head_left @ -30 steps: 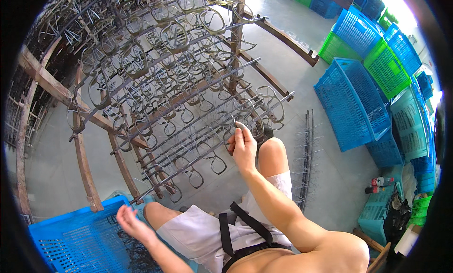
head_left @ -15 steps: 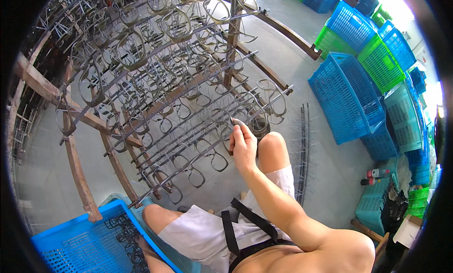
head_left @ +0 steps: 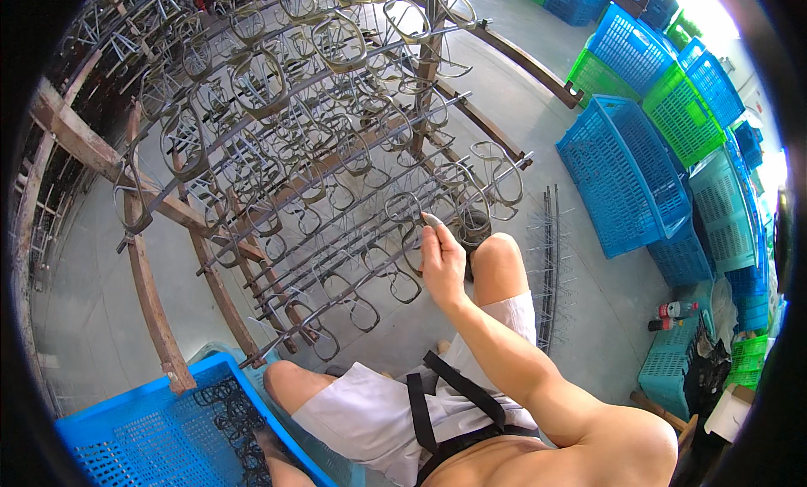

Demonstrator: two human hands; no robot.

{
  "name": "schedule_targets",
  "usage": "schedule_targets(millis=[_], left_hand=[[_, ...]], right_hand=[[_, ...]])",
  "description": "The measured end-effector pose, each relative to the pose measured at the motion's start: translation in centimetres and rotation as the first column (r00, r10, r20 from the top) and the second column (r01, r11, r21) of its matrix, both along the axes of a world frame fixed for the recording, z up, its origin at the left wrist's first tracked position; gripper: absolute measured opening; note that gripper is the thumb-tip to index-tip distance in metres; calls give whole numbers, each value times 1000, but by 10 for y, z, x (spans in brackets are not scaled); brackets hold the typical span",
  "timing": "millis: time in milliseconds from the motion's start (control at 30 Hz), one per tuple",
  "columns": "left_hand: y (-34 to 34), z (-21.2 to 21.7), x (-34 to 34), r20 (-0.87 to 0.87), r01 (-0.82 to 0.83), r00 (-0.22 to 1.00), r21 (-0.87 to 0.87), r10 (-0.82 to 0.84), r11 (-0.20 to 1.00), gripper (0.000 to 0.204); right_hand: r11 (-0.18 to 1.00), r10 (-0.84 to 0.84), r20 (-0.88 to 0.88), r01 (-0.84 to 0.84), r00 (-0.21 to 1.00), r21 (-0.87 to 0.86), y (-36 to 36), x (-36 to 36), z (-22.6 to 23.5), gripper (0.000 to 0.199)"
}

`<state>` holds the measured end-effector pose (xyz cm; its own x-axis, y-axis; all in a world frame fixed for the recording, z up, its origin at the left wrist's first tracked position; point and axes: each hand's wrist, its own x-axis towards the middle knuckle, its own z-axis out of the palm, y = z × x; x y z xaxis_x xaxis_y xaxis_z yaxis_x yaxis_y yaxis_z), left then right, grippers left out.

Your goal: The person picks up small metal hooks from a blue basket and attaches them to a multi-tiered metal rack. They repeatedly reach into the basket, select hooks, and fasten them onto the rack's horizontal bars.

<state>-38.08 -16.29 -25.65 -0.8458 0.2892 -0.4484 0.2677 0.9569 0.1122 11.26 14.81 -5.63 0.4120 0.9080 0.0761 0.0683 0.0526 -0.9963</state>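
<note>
My right hand (head_left: 442, 258) is closed in a pinch on a dark eyeglass frame (head_left: 402, 208), in front of a lower bar of a metal rack (head_left: 357, 278). Something greyish covers or sits at its fingertip. Several similar frames hang in rows from the rack's bars, with thin wire prongs between them. At the lower left, my left hand (head_left: 271, 447) reaches down into a blue plastic basket (head_left: 126, 426), beside a tangled heap of black eyeglass frames (head_left: 229, 415). Its fingers are hidden there.
Brown rusty rack legs (head_left: 151, 306) stand close to the blue basket. Loose prong bars (head_left: 548, 264) lie on the floor to the right of my knee. Stacked blue and green crates (head_left: 618, 184) line the right side, with bottles (head_left: 674, 309) on a teal crate.
The whole view has shifted slightly, so the rack and crates sit a little further right. My right hand keeps its pinch at nearly the same place by the rack.
</note>
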Motion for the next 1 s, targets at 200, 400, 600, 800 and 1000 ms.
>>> schedule_targets(millis=[200, 400, 600, 800, 1000], left_hand=[[7, 5, 10, 100, 174, 979, 58, -179, 983, 35], [-106, -52, -81, 256, 912, 404, -188, -878, 364, 31], [-11, 39, 13, 223, 4, 975, 26, -9, 1000, 26], [-13, 161, 51, 395, -429, 898, 684, 195, 590, 30], [23, 238, 136, 468, -454, 883, 868, -27, 201, 26]], right_hand=[[993, -109, 291, 90, 951, 76, 2, 30, 8, 24], [994, 77, -111, -85, 991, -66, 6, 9, 19, 26], [999, -19, 50, 21, 999, -36, 13, 32, -1, 26], [991, 136, -164, -132, 977, 33, 19, 23, 8, 26], [967, 217, -202, -238, 955, -90, 6, 34, 13, 19]])
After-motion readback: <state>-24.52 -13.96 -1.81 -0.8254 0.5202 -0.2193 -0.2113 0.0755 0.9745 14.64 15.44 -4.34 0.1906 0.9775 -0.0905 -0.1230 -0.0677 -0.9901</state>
